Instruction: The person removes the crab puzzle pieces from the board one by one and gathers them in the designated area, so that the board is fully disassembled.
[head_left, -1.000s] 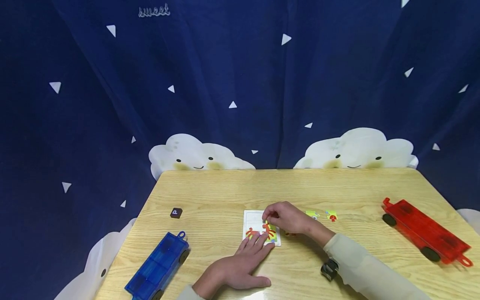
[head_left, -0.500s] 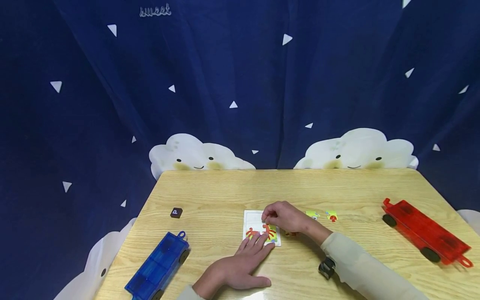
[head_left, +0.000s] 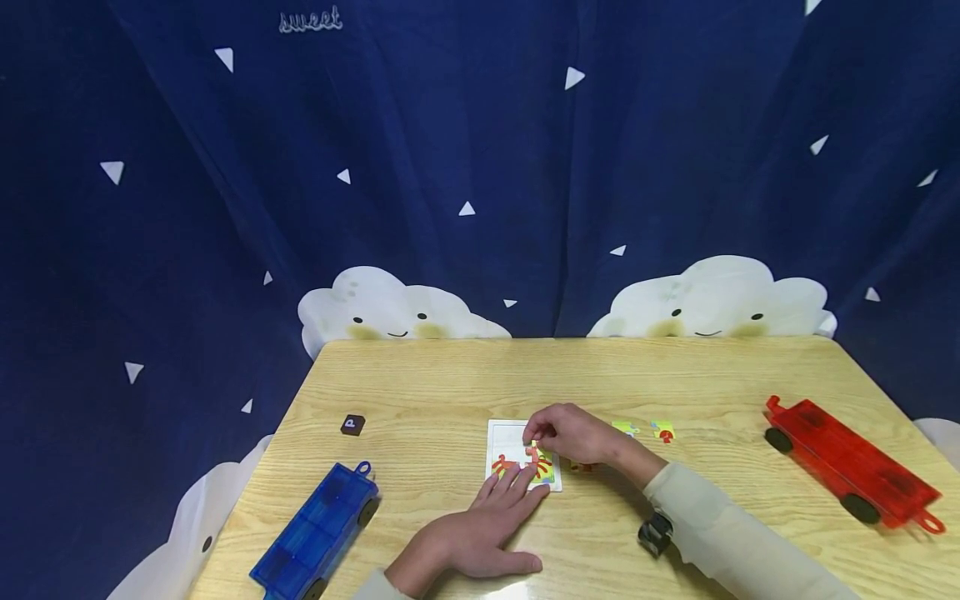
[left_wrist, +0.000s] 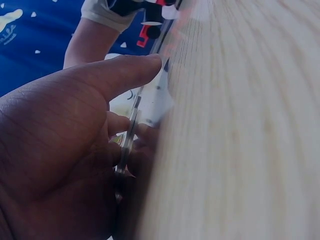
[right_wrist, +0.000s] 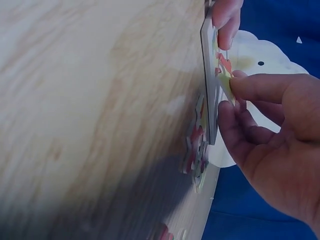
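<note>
A small white puzzle board (head_left: 508, 439) with an orange and green picture lies mid-table. My left hand (head_left: 480, 525) lies flat with straight fingers pressing on the board's near edge (left_wrist: 145, 112). My right hand (head_left: 570, 433) hovers over the board's right part and pinches a puzzle piece (right_wrist: 225, 80) between thumb and fingertips, held against the board (right_wrist: 209, 75). Loose puzzle pieces (head_left: 663, 432) lie just right of that hand, and more pieces (right_wrist: 196, 150) lie beside the board under my palm.
A blue toy car (head_left: 315, 533) sits near the front left edge, a red toy car (head_left: 851, 462) at the right. A small dark block (head_left: 352, 425) lies left of the board. A dark blue curtain with white clouds hangs behind the wooden table (head_left: 450, 375).
Almost nothing has moved; my right hand has shifted very slightly over the board while still pinching the piece. The left hand stays flat on the board.
</note>
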